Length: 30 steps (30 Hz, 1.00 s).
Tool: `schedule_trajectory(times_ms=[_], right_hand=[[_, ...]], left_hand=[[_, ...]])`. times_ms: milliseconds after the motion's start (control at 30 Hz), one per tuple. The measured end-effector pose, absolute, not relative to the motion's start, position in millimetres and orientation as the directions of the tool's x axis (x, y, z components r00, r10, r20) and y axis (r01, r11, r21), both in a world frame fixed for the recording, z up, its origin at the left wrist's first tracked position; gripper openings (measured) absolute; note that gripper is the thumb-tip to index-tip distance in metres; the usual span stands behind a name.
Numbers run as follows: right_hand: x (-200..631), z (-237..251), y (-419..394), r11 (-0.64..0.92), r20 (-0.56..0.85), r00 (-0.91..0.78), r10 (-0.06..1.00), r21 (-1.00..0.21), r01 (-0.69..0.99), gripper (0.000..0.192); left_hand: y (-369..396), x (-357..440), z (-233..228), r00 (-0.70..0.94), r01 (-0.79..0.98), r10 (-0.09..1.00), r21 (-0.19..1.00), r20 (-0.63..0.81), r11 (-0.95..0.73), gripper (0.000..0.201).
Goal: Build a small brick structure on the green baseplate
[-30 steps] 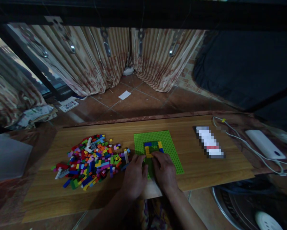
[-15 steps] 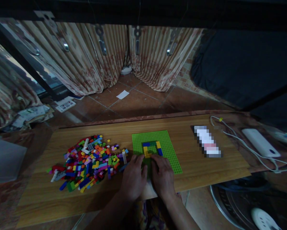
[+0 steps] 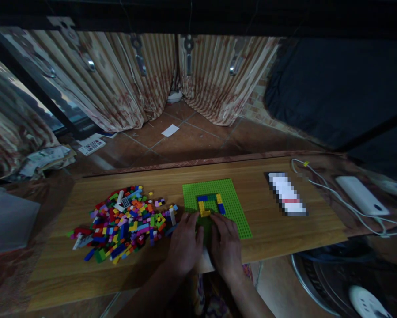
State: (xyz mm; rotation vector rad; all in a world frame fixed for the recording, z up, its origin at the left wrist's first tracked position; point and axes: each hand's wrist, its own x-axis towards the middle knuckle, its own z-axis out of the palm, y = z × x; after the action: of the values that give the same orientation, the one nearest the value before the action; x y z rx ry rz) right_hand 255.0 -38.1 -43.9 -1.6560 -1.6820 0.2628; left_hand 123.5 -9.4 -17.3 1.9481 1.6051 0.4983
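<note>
A green studded baseplate [image 3: 236, 212] lies on the wooden board, with a partial frame of toy bricks on it. A blue brick [image 3: 202, 198] and a green one make its far side. A yellow brick [image 3: 201, 206] runs down the left, and yellow and blue bricks [image 3: 221, 207] line the right. My left hand [image 3: 184, 240] rests over the baseplate's front left part, its fingers forward and thumb apart. Close to a yellow brick [image 3: 205, 213] at the near corner, my right hand [image 3: 226, 240] has bent fingers; anything between them is hidden.
A loose heap of colourful bricks [image 3: 128, 225] spreads left of the baseplate. On the right lies a blurred-out phone [image 3: 287, 194], and beyond it a white power bank [image 3: 362, 194] with a white cable [image 3: 339, 196]. A translucent bin [image 3: 11, 221] stands far left.
The view has shifted slightly. Both hands stay at the front of the baseplate with only small finger movement, and the brick frame looks the same.
</note>
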Motion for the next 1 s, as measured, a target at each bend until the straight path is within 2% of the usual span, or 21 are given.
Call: schedule_trajectory(times_ms=[200, 633, 1000], right_hand=[[256, -44, -34, 0.117, 0.37, 0.156, 0.916, -0.618, 0.777, 0.032], [257, -45, -38, 0.154, 0.366, 0.102, 0.925, -0.606, 0.78, 0.037], [257, -53, -38, 0.176, 0.381, 0.076, 0.922, -0.584, 0.793, 0.042]], left_hand=[[-2, 124, -14, 0.217, 0.777, 0.976, 0.611, -0.032, -0.153, 0.032], [-4, 126, -13, 0.216, 0.779, 0.976, 0.604, -0.012, -0.165, 0.035], [-4, 129, -14, 0.212, 0.815, 0.975, 0.562, -0.06, -0.143, 0.037]])
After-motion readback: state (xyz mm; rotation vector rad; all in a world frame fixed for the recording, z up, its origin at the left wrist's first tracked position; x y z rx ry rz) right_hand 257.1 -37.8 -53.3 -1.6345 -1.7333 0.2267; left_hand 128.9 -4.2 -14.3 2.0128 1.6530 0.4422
